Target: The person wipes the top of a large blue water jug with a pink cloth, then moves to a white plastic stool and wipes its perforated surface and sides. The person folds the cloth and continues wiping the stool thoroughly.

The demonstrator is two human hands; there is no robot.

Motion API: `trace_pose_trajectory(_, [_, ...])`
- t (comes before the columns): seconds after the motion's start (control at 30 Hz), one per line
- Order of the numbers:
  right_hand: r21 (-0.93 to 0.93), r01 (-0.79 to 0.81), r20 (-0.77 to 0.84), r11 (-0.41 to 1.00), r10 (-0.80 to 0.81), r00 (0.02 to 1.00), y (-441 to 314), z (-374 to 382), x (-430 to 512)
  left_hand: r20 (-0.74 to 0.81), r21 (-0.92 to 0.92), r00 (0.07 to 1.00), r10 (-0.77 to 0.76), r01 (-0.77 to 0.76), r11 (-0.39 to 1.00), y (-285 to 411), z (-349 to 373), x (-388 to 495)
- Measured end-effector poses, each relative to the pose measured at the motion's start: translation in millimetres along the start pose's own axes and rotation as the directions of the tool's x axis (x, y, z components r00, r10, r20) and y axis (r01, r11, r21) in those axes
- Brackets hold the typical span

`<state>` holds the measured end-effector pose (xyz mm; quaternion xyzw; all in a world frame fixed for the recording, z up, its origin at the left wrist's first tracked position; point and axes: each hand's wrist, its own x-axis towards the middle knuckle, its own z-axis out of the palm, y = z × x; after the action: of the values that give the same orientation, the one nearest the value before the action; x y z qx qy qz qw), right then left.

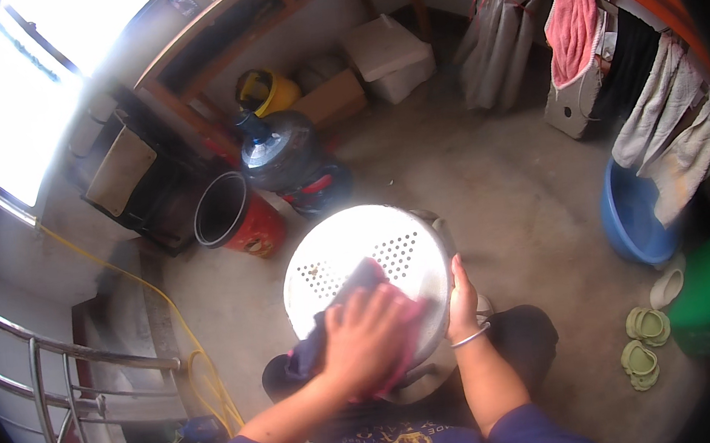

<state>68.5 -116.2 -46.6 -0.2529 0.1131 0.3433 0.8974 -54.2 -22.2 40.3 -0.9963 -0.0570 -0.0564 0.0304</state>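
Note:
A round metal steamer tray [347, 235] with perforated patches lies tilted above my lap, its pale face catching strong glare. My left hand [362, 333] presses a dark and pink cloth [311, 352] against the lower part of that face. Under the palm, part of the cloth and some of the holes are hidden. A brownish spot shows near the left patch of holes. My right hand [463, 301], with a bangle at the wrist, grips the tray's right side, fingers along the outer wall. Below the tray, the thing it rests on is mostly hidden.
Ahead stand a red bucket [258, 224] and a large blue water bottle [283, 142]. A metal railing [105, 361] and yellow hose [142, 277] lie left. On the right are a blue basin [625, 227], hanging towels [658, 102] and green clogs [648, 325].

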Motion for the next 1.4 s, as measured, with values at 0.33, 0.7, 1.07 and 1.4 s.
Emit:
trace_pose_trajectory(0.33, [0.082, -0.004, 0.135, 0.997, -0.007, 0.991, 3.2, -11.8, 5.1, -0.053, -0.167, 0.998, 0.036, -0.044, 0.985, 7.6, 9.3, 79.5])
trace_pose_trajectory(0.7, [-0.026, -0.009, 0.036, 1.000, 0.009, 0.999, -0.3, -8.7, 2.4, 0.016, -0.186, 0.980, -0.200, 0.199, 0.962, -84.2, -31.4, 54.4])
trace_pose_trajectory(1.07, [0.028, -0.001, 0.135, 1.000, -0.002, 0.991, -1.5, -2.0, -0.8, -0.112, -0.346, 0.993, 0.021, -0.059, 0.936, -4.7, 3.7, 10.3])
trace_pose_trajectory(1.4, [-0.060, 0.011, 0.078, 0.998, -0.006, 0.997, 1.8, -13.4, 6.0, -0.124, -0.364, 0.937, -0.328, 0.265, 0.893, -61.2, 8.7, 69.6])
